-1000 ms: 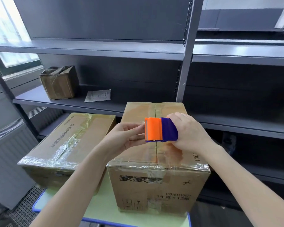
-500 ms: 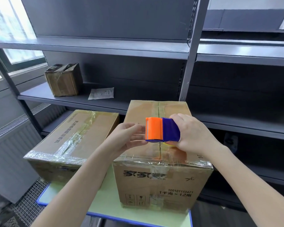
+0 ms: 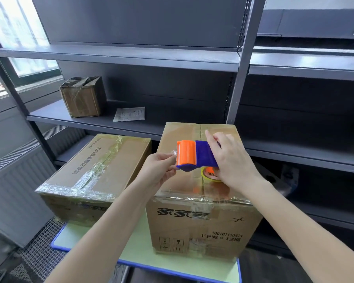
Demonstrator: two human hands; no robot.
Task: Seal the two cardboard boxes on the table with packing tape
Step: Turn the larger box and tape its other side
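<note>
Two cardboard boxes stand on a green table [image 3: 94,240]. The taller right box [image 3: 202,221] has clear tape over its top seam and front edge. The lower left box [image 3: 94,172] carries crinkled clear tape. Above the right box my right hand [image 3: 231,160] grips an orange and purple tape dispenser [image 3: 194,155] with a yellow roll under it. My left hand [image 3: 159,168] pinches the clear tape end at the dispenser's orange blade side.
Dark grey metal shelving [image 3: 131,58] rises right behind the table. On its lower left shelf sit a small taped box [image 3: 83,97] and a paper slip [image 3: 129,114]. A radiator [image 3: 14,180] and window are at the left.
The dispenser has tilted, so the yellow roll now shows beneath it. My left fingers have closed on the tape end. The view has shifted slightly to the left.
</note>
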